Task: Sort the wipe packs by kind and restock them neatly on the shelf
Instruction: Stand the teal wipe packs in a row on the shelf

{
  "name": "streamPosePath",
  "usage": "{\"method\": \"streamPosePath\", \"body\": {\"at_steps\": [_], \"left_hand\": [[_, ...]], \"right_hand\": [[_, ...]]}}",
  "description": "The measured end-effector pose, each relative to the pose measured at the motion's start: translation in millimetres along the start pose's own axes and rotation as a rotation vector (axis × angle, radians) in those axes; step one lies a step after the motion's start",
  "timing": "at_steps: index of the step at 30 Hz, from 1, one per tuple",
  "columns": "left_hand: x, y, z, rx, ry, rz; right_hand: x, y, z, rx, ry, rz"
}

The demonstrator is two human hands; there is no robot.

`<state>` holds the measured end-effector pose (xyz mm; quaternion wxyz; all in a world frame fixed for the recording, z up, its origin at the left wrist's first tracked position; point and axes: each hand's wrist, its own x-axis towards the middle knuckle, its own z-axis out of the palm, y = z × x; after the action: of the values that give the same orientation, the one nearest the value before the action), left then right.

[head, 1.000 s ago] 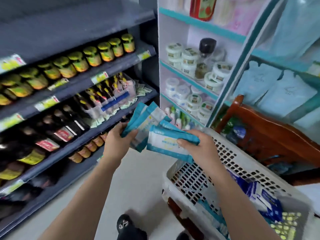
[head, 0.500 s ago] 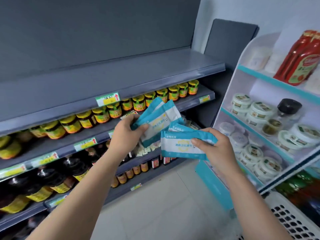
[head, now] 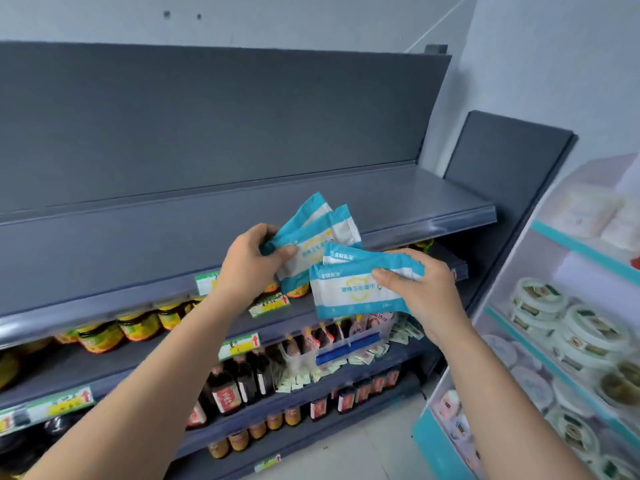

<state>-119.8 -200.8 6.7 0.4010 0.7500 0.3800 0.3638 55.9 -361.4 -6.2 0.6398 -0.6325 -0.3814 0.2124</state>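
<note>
While both hands are raised in front of the grey top shelf [head: 381, 202], every wipe pack in view is held in the air and none lies on the shelf board. The left hand [head: 247, 268] pinches the fanned wipe packs [head: 322, 233] by their lower corners, thumb on the front and fingers curled behind; at least two teal-and-white packs show, spread upward to the right. The right hand [head: 427, 292] grips the stacked wipe packs [head: 346, 292], two of the same teal-and-white kind, with the thumb pressed on the printed face of the front one and the rear one peeking out above it. These two groups overlap in the view, and whether they touch cannot be told. One shelf down stands a row of yellow-labelled jars [head: 138, 327], partly covered by the arms, so their count is unclear. Lower still, dark sauce bottles [head: 225, 389] stand beside a clear bin [head: 346, 344] holding upright sachets, with small loose sachets scattered around it. At the right, a white-and-teal rack [head: 571, 244] carries many round white tubs [head: 595, 327].
</note>
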Motion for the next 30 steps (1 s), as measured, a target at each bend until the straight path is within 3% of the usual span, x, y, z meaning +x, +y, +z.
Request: {"method": "streamPosePath", "body": {"at_steps": [16, 22, 30], "left_hand": [[213, -23, 18, 0.355, 0.038, 0.032], [293, -45, 37, 0.453, -0.026, 0.030], [339, -70, 53, 0.627, 0.000, 0.044]], "right_hand": [[222, 24, 49, -0.036, -0.135, 0.050], [296, 46, 73, -0.140, -0.163, 0.008], [359, 75, 84, -0.490, -0.297, -0.112]]}}
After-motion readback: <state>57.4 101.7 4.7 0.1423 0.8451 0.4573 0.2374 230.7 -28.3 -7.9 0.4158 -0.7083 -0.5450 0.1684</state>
